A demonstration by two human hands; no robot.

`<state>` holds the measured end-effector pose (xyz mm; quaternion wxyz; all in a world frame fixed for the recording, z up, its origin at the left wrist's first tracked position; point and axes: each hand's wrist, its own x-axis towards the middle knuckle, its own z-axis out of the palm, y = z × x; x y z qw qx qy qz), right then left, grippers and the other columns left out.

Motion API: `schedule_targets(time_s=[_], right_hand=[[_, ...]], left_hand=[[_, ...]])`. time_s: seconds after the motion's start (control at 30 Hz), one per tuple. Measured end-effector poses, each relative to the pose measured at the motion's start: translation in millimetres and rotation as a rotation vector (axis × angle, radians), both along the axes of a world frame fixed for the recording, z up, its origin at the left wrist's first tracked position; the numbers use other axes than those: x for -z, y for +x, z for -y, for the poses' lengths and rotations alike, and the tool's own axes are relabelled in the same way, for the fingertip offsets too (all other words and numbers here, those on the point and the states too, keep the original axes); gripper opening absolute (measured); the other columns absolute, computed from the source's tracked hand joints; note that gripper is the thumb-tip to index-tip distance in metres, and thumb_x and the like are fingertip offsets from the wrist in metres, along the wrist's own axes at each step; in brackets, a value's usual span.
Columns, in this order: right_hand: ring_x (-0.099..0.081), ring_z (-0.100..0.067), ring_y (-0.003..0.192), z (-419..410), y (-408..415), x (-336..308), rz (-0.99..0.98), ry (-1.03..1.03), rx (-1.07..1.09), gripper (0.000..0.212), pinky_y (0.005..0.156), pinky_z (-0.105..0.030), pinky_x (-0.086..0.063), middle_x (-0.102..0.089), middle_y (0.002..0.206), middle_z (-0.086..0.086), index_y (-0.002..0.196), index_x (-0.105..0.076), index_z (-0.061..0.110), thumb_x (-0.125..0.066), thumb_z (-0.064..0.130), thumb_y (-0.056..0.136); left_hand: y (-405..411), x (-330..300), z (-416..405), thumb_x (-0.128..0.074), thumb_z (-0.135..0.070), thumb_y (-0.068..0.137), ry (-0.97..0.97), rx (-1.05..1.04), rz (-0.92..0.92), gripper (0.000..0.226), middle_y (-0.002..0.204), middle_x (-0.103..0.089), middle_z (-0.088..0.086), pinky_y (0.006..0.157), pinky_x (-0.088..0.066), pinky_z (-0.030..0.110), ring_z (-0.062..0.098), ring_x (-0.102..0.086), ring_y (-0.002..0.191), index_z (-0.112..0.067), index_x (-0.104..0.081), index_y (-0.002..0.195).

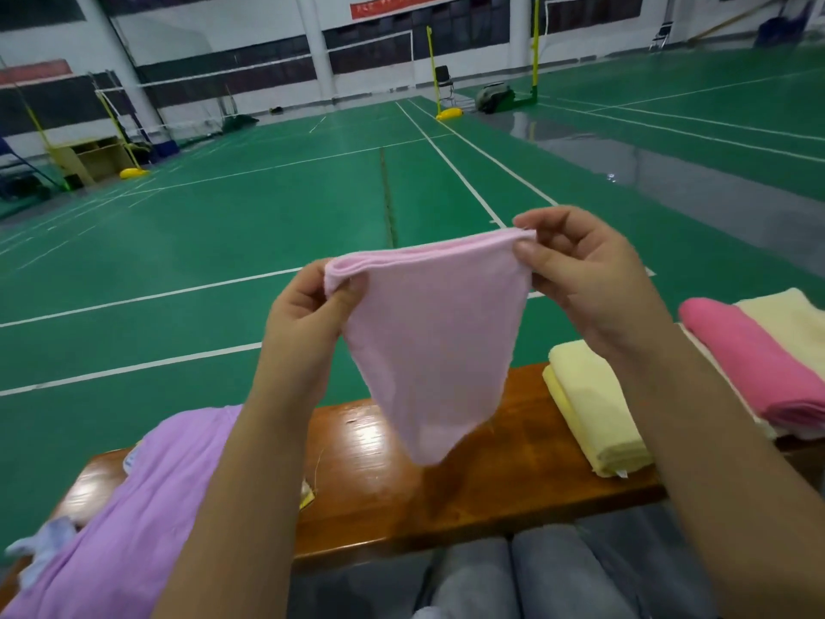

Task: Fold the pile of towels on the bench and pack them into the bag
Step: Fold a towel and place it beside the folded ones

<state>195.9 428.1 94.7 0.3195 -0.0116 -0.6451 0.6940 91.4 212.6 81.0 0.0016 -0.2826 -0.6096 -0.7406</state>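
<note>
Right now I am mid-fold, I judge. At the far left of the worktop [402, 498] lies a loose lilac towel [134, 520], with a pale blue cloth [42, 547] at its near edge; these look unfolded, so the pile is not finished. My left hand [308, 319] pinches one top corner of the light pink towel [428, 341], and my right hand [585, 270] pinches the other, each grip closed on layered edges. The towel hangs in the air between them, already doubled, its lower end drooping to a point just above the wood.

The next move, as I see it, calls for laying it flat on the bare middle of the worktop and bringing the halves together evenly, keeping the corners matched so the layers do not slip.

Further right sit a folded yellow towel [593, 408], then a folded hot-pink towel [754, 364] and a cream towel [785, 323] stacked at the edge.

No bag is in view, so I cannot tell what it holds.
</note>
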Motion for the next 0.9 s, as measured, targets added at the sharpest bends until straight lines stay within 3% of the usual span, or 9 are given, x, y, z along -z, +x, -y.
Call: schedule_targets(time_s=[0.13,0.2,0.27,0.37,0.5,0.57,0.67,0.77,0.9], right_hand=[[-0.061,-0.005,0.076,3.6,17.7,14.3,0.004,0.023,-0.056,0.022,0.071,-0.022,-0.055,-0.066,0.072,0.013,0.092,-0.063,0.018,-0.061,-0.002,0.084],[-0.062,-0.008,0.079,4.7,28.0,44.9,0.078,-0.042,-0.094,0.019,0.073,-0.023,-0.054,-0.068,0.075,0.009,0.092,-0.064,0.017,-0.064,0.006,0.077],[-0.062,-0.012,0.082,5.7,39.5,86.1,0.221,-0.064,-0.127,0.019,0.072,-0.021,-0.053,-0.069,0.081,0.003,0.091,-0.065,0.017,-0.065,0.006,0.076],[-0.06,-0.016,0.085,5.9,63.0,148.9,0.522,-0.043,-0.183,0.021,0.069,-0.02,-0.051,-0.066,0.093,-0.01,0.093,-0.065,0.015,-0.061,-0.004,0.085],[-0.064,-0.013,0.081,9.6,93.6,189.6,0.751,-0.237,-0.3,0.017,0.066,-0.022,-0.055,-0.066,0.092,-0.013,0.098,-0.063,0.005,-0.059,-0.006,0.086],[-0.067,-0.016,0.083,7.4,101.2,192.4,0.786,-0.281,-0.333,0.019,0.067,-0.023,-0.055,-0.068,0.093,-0.013,0.101,-0.063,0.002,-0.066,-0.001,0.082],[-0.068,-0.019,0.085,2.2,103.2,187.1,0.791,-0.288,-0.386,0.041,0.066,-0.025,-0.055,-0.07,0.095,-0.015,0.103,-0.063,0.0,-0.08,0.013,0.069],[-0.067,-0.017,0.082,-0.2,94.9,178.1,0.771,-0.276,-0.357,0.022,0.064,-0.024,-0.055,-0.07,0.092,-0.012,0.103,-0.062,0.001,-0.064,0.002,0.081],[-0.067,-0.013,0.08,-8.8,62.7,170.9,0.77,-0.165,-0.254,0.016,0.064,-0.023,-0.054,-0.07,0.09,-0.007,0.102,-0.063,0.007,-0.06,0.001,0.088]], left_hand=[[9.4,28.4,16.8,-0.079,-0.041,0.07,-0.048,0.118,-0.022,0.018,0.086,-0.07,-0.012,0.078,-0.048,0.02,0.006,-0.059,0.083,-0.033,-0.075,0.086],[18.6,57.7,23.3,-0.08,-0.031,0.074,-0.111,0.144,0.052,0.011,0.084,-0.07,-0.01,0.077,-0.049,0.018,0.005,-0.06,0.082,-0.032,-0.076,0.084],[29.4,92.7,30.3,-0.078,-0.02,0.074,-0.213,0.139,0.15,0.017,0.084,-0.071,-0.009,0.076,-0.05,0.018,0.004,-0.062,0.082,-0.034,-0.076,0.084],[52.9,139.2,40.4,-0.076,-0.025,0.074,-0.428,0.182,0.301,0.016,0.085,-0.072,-0.009,0.074,-0.049,0.017,0.003,-0.063,0.081,-0.038,-0.076,0.085],[80.1,173.2,51.8,-0.072,-0.019,0.079,-0.555,0.291,0.457,0.017,0.088,-0.072,-0.007,0.074,-0.048,0.02,0.004,-0.063,0.082,-0.033,-0.076,0.087],[85.9,175.2,57.1,-0.074,-0.022,0.079,-0.565,0.338,0.499,0.013,0.091,-0.072,-0.006,0.077,-0.049,0.024,0.005,-0.064,0.085,-0.031,-0.075,0.089],[83.7,171.8,63.8,-0.074,-0.036,0.076,-0.622,0.367,0.527,0.019,0.097,-0.072,-0.004,0.085,-0.05,0.039,0.012,-0.064,0.09,-0.032,-0.074,0.094],[77.3,163.4,61.0,-0.075,-0.036,0.079,-0.656,0.355,0.495,0.016,0.102,-0.071,-0.002,0.087,-0.053,0.043,0.019,-0.066,0.097,-0.034,-0.073,0.095],[56.5,153.9,37.3,-0.062,-0.019,0.089,-0.62,0.239,0.512,0.015,0.095,-0.073,-0.006,0.073,-0.056,0.033,0.015,-0.069,0.09,-0.025,-0.071,0.1]])
